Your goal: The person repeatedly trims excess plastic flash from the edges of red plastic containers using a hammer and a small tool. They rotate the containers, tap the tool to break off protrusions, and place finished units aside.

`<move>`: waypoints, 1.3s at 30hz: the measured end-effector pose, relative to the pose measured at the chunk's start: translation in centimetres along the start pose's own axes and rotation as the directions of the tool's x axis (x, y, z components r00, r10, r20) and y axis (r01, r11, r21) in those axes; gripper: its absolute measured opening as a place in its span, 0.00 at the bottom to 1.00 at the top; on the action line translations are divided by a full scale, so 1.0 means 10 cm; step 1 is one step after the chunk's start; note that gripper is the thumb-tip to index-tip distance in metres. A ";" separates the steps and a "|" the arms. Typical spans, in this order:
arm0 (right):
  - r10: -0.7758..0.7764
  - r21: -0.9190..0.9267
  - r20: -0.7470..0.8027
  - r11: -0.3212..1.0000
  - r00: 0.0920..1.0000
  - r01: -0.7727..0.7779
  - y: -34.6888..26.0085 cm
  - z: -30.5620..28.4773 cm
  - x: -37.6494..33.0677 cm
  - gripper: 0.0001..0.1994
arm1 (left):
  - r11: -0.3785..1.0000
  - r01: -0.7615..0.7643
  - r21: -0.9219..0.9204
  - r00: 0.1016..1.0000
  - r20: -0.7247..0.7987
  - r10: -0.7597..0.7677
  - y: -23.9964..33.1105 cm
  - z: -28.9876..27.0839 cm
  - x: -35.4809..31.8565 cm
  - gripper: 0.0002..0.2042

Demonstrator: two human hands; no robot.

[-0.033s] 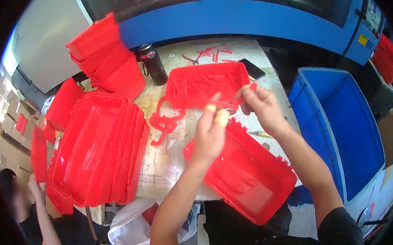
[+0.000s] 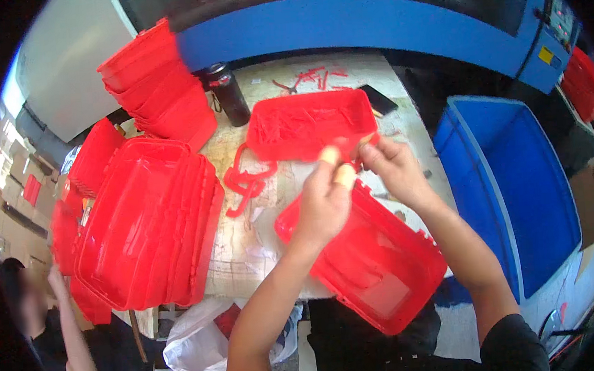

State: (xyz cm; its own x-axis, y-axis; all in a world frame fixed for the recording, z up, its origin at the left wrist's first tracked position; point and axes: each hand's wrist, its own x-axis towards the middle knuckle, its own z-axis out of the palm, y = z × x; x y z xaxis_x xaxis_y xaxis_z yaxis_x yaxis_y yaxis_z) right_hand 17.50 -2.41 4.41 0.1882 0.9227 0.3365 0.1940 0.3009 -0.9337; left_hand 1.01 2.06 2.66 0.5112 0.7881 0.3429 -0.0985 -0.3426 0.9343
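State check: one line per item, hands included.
Left hand: raised over the red tray, fingertips pinched.
Right hand: pinching a small red piece.
Red tray: open side up, overhanging table edge.
Shallow red tray: flat, holding scraps.
Tray stack: nested, tilted.
Dark bottle: upright, capped.
Blue bin: open.

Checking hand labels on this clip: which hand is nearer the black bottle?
Left. The left hand is right of and below the black bottle; the right hand sits farther right, beyond the left.
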 end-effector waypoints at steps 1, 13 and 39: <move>-0.158 -0.360 0.004 0.921 0.987 0.149 -0.04 -0.03 -0.17 0.09 | 0.996 -0.009 0.088 1.000 -0.005 0.009 0.06 0.14 -0.05 0.16; 0.406 0.513 -0.471 0.848 0.784 -0.131 0.04 -0.91 -1.68 0.15 | 0.639 -0.645 0.419 0.695 0.669 0.262 0.23 1.29 -0.23 0.25; 0.448 -0.071 -0.022 0.891 0.894 -0.448 0.22 -0.81 -1.71 0.12 | 0.485 0.331 0.809 0.748 0.088 -0.658 -0.77 -0.74 -0.27 0.30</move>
State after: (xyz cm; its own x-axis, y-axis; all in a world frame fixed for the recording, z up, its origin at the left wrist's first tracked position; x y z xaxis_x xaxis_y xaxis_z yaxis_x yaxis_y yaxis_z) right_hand 22.49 -19.42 -2.42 0.2758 0.9544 -0.1145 0.1571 -0.1623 -0.9742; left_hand -5.92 6.35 -4.75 0.5225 0.7699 -0.3665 0.8125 -0.3191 0.4880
